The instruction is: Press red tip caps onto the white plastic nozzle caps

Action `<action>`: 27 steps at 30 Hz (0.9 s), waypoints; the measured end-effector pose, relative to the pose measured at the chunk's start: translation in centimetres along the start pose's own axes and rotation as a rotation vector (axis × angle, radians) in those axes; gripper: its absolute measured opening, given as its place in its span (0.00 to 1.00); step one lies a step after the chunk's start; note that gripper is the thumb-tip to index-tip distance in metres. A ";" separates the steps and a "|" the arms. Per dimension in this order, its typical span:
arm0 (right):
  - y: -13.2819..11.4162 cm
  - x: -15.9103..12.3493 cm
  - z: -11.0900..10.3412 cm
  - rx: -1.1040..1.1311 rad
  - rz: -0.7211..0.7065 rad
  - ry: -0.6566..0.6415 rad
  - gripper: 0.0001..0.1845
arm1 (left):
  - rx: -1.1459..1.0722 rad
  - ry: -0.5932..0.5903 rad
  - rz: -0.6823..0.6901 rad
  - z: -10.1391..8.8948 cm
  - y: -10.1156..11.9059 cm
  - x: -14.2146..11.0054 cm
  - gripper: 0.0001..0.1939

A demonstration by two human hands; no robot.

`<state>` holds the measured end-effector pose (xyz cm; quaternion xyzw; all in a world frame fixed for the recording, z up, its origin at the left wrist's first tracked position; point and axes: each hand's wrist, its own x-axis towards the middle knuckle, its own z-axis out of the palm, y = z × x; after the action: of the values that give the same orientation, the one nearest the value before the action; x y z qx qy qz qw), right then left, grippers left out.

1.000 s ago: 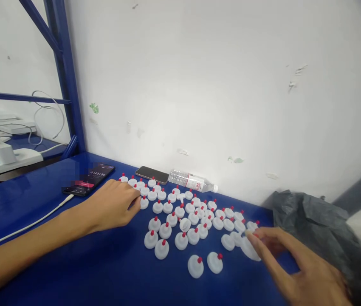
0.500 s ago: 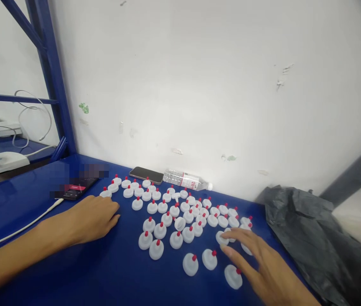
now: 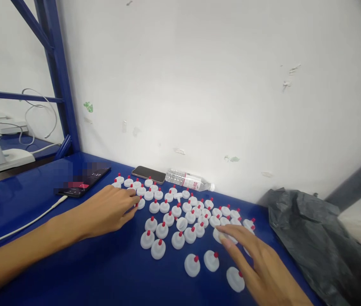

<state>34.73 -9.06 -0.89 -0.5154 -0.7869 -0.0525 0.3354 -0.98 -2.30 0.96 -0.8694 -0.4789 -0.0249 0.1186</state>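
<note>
Several white caps with red tips [image 3: 180, 214] stand spread over a blue table [image 3: 72, 263]. My left hand [image 3: 107, 210] lies flat at the left edge of the group, its fingertips touching a cap [image 3: 140, 203]. My right hand [image 3: 257, 265] reaches in from the lower right with fingers spread, its fingertips resting on a cap [image 3: 220, 235] in the right part of the group. Three caps, one of them [image 3: 192, 264], stand apart at the front. Neither hand holds anything.
A dark phone with a lit screen [image 3: 83, 182] on a white cable [image 3: 18, 229] lies at the left. Another phone [image 3: 148, 174] and a lying water bottle [image 3: 188, 180] sit against the white wall. A grey plastic bag [image 3: 314, 238] fills the right side. A blue frame post [image 3: 56, 76] stands left.
My left hand has moved forward and right, back to the caps' left edge. My right hand has edged up toward the group. One cap now stands apart at the front right.
</note>
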 end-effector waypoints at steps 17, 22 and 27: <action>-7.9 1.7 4.8 0.287 -0.293 -0.203 0.09 | -0.378 0.552 0.452 2.2 3.3 -1.3 0.06; -7.8 1.8 4.6 0.331 -0.293 -0.199 0.08 | -0.385 0.610 0.482 2.0 3.4 -1.2 0.07; -7.9 1.6 4.6 0.285 -0.337 -0.134 0.08 | -0.397 0.602 0.501 1.6 3.7 -1.4 0.07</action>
<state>25.41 -9.50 -1.43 -0.3265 -0.8818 0.0386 0.3383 1.26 -5.01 -1.49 -0.9187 -0.1834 -0.3391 0.0861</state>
